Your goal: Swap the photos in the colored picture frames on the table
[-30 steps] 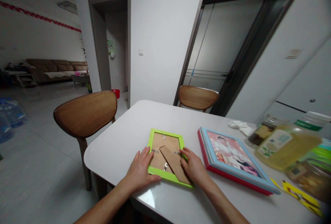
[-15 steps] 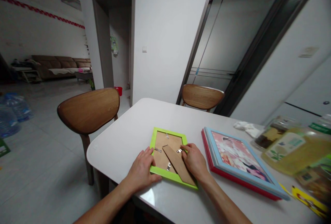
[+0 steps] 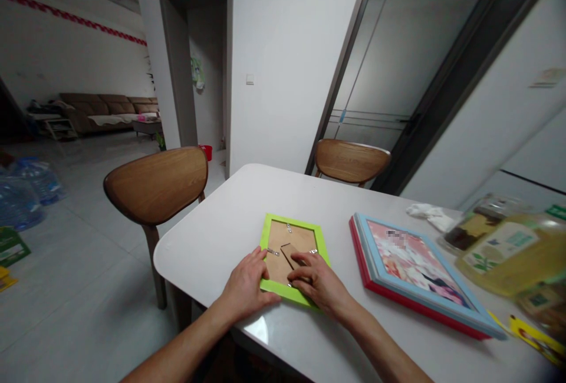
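Left to right on the white table (image 3: pixel 207 253): the left hand (image 3: pixel 245 289) rests on the left side of a green frame (image 3: pixel 292 221), its fingers (image 3: pixel 257 258) spread and nearly flat, pressing without gripping. The frame lies face down near the table's near edge, between the hands, with its brown backing (image 3: pixel 279 241) upward and metal clips (image 3: pixel 288 228) set around it. The right hand (image 3: pixel 316 283) lies across the lower right of the backing, its fingers (image 3: pixel 300 277) curved over a brown strut (image 3: pixel 289 255), which they mostly hide; whether they pinch it cannot be told. Further right lie a larger blue-and-red frame (image 3: pixel 411 271) and a bottle (image 3: pixel 508 259). A flat left hand should keep the frame steady while the right works the strut.
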### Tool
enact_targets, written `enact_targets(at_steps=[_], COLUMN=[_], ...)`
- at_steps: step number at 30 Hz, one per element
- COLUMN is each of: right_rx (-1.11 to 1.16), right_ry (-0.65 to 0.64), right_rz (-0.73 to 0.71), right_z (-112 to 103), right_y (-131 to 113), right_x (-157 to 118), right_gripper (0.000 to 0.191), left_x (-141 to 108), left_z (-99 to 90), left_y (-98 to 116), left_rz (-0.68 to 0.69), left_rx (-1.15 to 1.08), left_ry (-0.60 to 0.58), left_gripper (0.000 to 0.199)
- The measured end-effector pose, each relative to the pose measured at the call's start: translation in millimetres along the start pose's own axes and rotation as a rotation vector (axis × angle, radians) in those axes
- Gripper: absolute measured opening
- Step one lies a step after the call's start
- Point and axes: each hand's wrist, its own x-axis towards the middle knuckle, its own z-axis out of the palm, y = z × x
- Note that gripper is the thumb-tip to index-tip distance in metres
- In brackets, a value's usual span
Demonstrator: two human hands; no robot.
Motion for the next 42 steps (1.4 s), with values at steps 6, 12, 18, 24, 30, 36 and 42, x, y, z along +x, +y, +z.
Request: enact_targets(at_steps=[6, 12, 18, 24, 30, 36, 42], right_rx=[0.006, -0.054, -0.149, -0.203, -0.26, -0.272, -0.26], right_ry=[0.108, 0.193, 0.195, 0.204, 0.212, 0.187, 0.182], right_rz=[0.031, 0.084, 0.117, 0.204, 0.298, 0.298, 0.285], right_z=[9, 14, 26, 29, 21, 23, 22], right_y=[1, -9, -21, -11, 10, 18, 16], right_x=[2, 24, 51, 60, 73, 77, 75], right_gripper=[0.017, 0.026, 0.024, 0.028, 0.031, 0.031, 0.03], left_x=[-1, -1, 0, 1, 1, 3, 2], left_z=[2.2, 0.4, -2.4, -2.1, -3.9, -3.2, -2.4], left_y=[-1, 1, 4, 4, 3, 2, 3], left_rz=[-0.015, -0.024, -0.029, -0.035, -0.024, -0.023, -0.016], left_rx=[0.006, 0.018, 0.019, -0.001, -0.019, -0.029, -0.015], left_ry=[-0.003, -0.025, -0.043, -0.053, -0.053, -0.072, -0.069], left_gripper=[0.032, 0.035, 0.034, 0.033, 0.035, 0.036, 0.036])
